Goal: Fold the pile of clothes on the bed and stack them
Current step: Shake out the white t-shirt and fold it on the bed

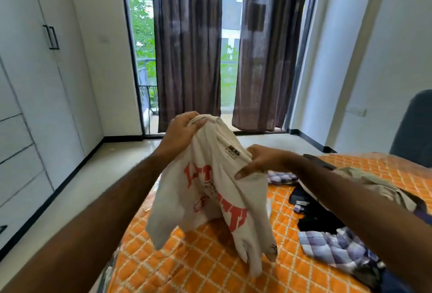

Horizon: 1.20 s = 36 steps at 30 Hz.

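A: Item one?

B: White T-shirt (217, 189) with red print, held up over the near corner of the bed (210, 267). It hangs crumpled from the collar end, and its lowest folds reach down to the orange quilt or close to it (I cannot tell whether they touch).

A: Hands?

B: Left hand (181, 132), raised higher, fingers curled round the bunched neck edge of the shirt. Right hand (261, 160), lower and to the right, thumb on the near side and fingers behind, pinching the cloth beside the small dark neck label. Both bare forearms reach in from the bottom corners.

A: The rest of the clothes?

B: Loose pile on the right side of the bed, unfolded: a blue checked shirt (339, 248) nearest, a black garment (313, 213) behind it, a beige garment (374, 185) further right, and a second scrap of checked cloth (280, 178) just under the right wrist.

A: Room fittings?

B: White wardrobe (35, 82) with black handles along the left wall; dark curtains (187, 47) partly drawn over a glass balcony door, green leaves outside; a grey padded headboard (416, 129) at the far right.
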Each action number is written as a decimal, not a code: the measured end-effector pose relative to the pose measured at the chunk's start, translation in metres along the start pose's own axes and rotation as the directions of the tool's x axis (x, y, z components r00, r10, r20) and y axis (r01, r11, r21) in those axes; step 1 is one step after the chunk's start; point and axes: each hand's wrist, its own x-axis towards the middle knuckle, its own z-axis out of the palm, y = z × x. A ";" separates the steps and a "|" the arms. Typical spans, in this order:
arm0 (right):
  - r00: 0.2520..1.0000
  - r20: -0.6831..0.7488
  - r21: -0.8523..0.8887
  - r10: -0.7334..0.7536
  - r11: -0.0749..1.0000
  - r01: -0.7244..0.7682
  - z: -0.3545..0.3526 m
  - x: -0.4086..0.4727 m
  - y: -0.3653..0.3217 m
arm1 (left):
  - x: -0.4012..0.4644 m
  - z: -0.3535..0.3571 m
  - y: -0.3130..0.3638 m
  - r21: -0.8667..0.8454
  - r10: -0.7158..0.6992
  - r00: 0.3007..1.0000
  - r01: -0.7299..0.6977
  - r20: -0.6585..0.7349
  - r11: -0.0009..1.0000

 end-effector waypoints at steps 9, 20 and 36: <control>0.900 -0.428 0.182 -0.088 0.966 0.181 -0.054 -0.017 -0.005 | 0.016 -0.064 0.022 0.396 0.039 0.997 -0.008 -0.072 0.918; 0.681 -0.650 -0.140 -0.336 0.934 0.328 -0.146 -0.052 -0.090 | 0.057 -0.129 0.090 0.707 0.274 0.950 -0.295 0.147 0.643; 0.997 -0.029 0.091 -0.069 0.993 0.071 -0.172 -0.141 -0.101 | 0.021 -0.150 0.120 0.419 0.248 0.882 -0.065 -0.401 0.906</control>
